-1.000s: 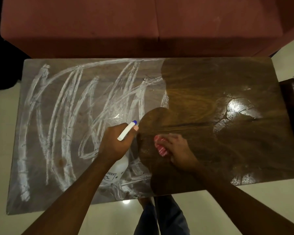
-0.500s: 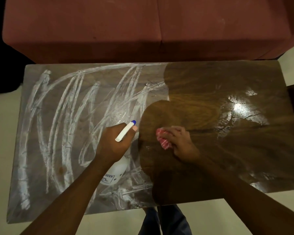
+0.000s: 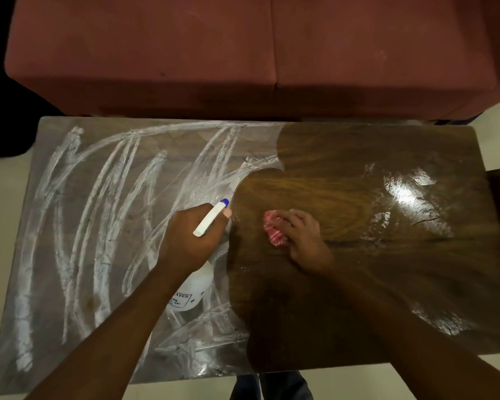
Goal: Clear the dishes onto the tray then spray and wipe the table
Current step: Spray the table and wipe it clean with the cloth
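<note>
The left hand is hiding the spray bottle at its neck; the right hand is covering most of the cloth.

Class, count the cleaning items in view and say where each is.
2. The white spray bottle is gripped by the left hand over the streaked part of the table; the red cloth lies under the right hand near the middle.

The left hand and right hand are pictured bare, as are both forearms; dark blue trousers are worn.
</note>
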